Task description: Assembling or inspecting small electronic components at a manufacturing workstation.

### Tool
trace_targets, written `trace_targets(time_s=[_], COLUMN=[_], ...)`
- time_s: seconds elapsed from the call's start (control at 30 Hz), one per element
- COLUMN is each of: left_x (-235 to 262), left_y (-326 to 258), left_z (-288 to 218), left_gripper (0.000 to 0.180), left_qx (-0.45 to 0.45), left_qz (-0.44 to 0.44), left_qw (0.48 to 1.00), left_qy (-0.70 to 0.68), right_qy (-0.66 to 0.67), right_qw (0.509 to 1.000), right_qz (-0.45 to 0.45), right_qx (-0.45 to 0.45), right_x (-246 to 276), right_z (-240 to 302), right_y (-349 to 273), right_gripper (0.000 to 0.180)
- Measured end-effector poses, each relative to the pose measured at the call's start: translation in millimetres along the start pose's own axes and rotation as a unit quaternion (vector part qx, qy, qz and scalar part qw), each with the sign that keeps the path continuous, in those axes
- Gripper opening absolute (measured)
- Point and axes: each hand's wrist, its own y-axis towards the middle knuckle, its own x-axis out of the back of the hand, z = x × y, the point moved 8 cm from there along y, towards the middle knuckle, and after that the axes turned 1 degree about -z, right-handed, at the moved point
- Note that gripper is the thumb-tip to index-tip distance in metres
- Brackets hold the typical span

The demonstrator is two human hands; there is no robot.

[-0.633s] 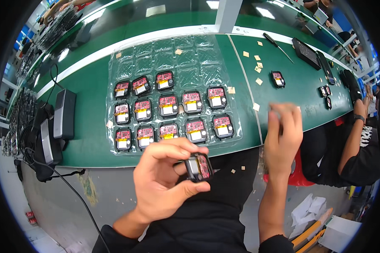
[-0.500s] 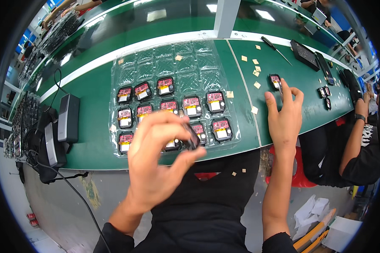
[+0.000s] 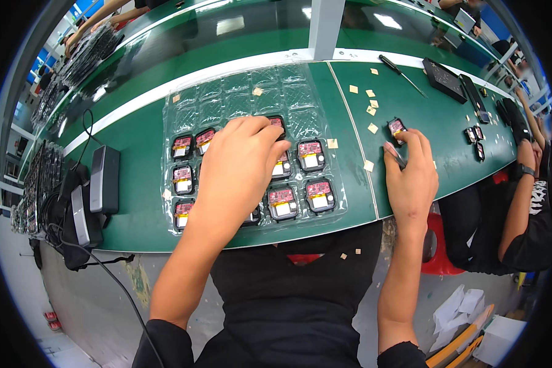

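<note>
My left hand (image 3: pixel 242 168) reaches over the clear plastic blister tray (image 3: pixel 303 116). Its fingertips close round a small square black-cased device (image 3: pixel 277 121) with a red circuit board, in the tray's second row from the back; the hand covers part of it. Several similar open devices fill the nearer pockets, such as one (image 3: pixel 311 156) at the right, showing red boards and white-and-yellow parts. To the right, my right hand (image 3: pixel 414 168) rests by another such device (image 3: pixel 397 130) on the table. A slim dark tool (image 3: pixel 398 161), partly hidden, is between its thumb and fingers.
Small beige squares (image 3: pixel 372 128) lie scattered on the green table (image 3: pixel 135 227). A screwdriver (image 3: pixel 402 75) and a black box (image 3: pixel 444 80) stand farther right, with small black parts (image 3: pixel 474 133). Grey-black units with cables (image 3: pixel 105 179) sit left. A co-worker's arm (image 3: pixel 521 190) is at the right.
My left hand has moved forward and slightly up the tray, carrying the device from the near side to a farther pocket. The device by my right hand has shifted slightly left and turned.
</note>
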Motion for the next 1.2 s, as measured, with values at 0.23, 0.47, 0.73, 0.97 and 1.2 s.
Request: trace_targets(time_s=[0.23, 0.47, 0.73, 0.97, 1.2], left_x=[0.7, 34.5, -16.9, -29.4, -21.3], left_y=[-9.9, -23.7, -95.1, -126.0, -125.7], left_z=[-1.7, -39.7, -66.6, -63.5, -59.4], left_gripper=[0.03, 0.051, 0.061, 0.064, 0.071], left_qx=[-0.023, -0.004, 0.176, 0.203, 0.306], left_qz=[0.031, -0.045, 0.114, 0.266, 0.177], left_qw=[0.997, 0.996, 0.593, 0.542, 0.462], left_qy=[0.062, -0.079, -0.777, -0.771, -0.814], right_qy=[0.073, 0.307, 0.484, 0.485, 0.406], right_qw=[0.997, 0.931, 0.833, 0.815, 0.886], right_qz=[0.005, -0.049, 0.059, 0.165, 0.145], right_qx=[-0.004, 0.191, 0.262, 0.27, 0.169], right_x=[1.9, 45.8, 54.7, 52.9, 55.8], right_z=[-3.2, 33.4, 80.1, 97.2, 89.6], right_y=[-0.2, -43.7, -77.0, -85.7, -93.0], right_gripper=[0.024, 0.051, 0.046, 0.039, 0.039])
